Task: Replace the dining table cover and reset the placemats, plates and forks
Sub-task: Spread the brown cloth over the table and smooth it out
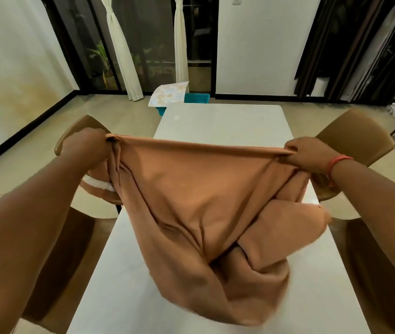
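One brown cloth (206,203) hangs above one white desk (220,121), gripped by two hands, the left hand (88,147) and the right hand (308,156). Four brown chairs flank the desk: two along its left edge (76,131) (54,256) and two along its right edge (357,136) (379,261). One teal chair (197,98) stands beyond the far edge, carrying one patterned sheet (168,94).

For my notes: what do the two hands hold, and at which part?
Both hold the brown cloth along its top edge: left hand and right hand, one at each end.
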